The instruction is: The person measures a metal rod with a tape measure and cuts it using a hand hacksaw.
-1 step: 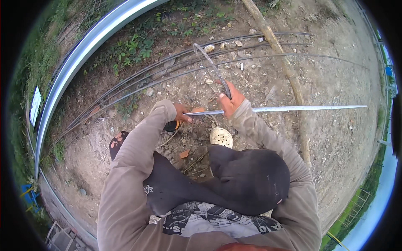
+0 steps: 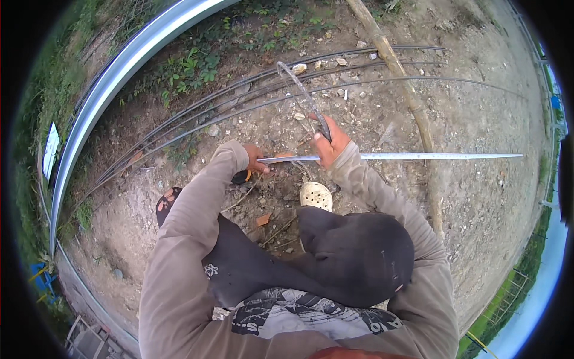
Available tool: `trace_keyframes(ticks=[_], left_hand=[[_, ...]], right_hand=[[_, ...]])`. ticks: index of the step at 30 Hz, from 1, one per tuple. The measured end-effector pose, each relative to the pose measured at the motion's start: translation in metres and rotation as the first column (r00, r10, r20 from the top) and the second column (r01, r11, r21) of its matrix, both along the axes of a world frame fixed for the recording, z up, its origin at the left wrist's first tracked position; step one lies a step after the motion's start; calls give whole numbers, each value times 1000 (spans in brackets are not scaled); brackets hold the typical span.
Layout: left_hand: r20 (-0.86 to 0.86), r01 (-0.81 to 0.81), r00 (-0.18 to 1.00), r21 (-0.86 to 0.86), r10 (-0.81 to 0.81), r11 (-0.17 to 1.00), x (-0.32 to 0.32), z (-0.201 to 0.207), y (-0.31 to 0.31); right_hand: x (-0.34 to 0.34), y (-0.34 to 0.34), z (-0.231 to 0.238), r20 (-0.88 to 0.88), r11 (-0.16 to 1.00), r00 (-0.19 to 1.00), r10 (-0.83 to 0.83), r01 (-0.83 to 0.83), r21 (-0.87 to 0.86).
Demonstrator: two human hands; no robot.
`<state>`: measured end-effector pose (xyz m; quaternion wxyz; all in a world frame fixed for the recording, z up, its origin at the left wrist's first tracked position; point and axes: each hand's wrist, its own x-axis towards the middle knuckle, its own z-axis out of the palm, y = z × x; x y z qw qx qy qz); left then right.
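Note:
My left hand (image 2: 257,157) is closed on the near end of a tape measure, whose black and orange case (image 2: 242,176) shows partly below it. The tape's long pale blade (image 2: 442,156) runs out to the right, passing at my right hand (image 2: 332,143). In that hand, fingers wrapped round, is a curved grey bow-shaped bar (image 2: 304,93) with a hooked far end, like a hacksaw frame. Whether the right fingers also grip the tape, I cannot tell. A perforated cream clog (image 2: 315,196) is on my foot just below the blade.
Several thin dark metal rods (image 2: 239,99) lie across the ground ahead. A wooden pole (image 2: 412,102) crosses them on the right, and the blade passes over it. A long shiny metal channel (image 2: 101,99) curves along the left. Brick pieces (image 2: 263,219) and stones are scattered about.
My left hand has shifted slightly left and up, and the tape has slid a little left with it. The right hand and the curved bar are almost unmoved.

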<state>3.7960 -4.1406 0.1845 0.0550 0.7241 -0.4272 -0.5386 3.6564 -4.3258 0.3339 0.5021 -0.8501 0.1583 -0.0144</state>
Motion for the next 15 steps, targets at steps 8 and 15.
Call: trace_keyframes(ticks=[8, 15], left_hand=[[167, -70, 979, -258, 116, 964, -38, -10, -19], [163, 137, 983, -342, -85, 930, -52, 1, -43]], right_hand=[[2, 8, 12, -71, 999, 997, 12, -8, 51], [-1, 4, -4, -1, 998, 1000, 28, -28, 58]])
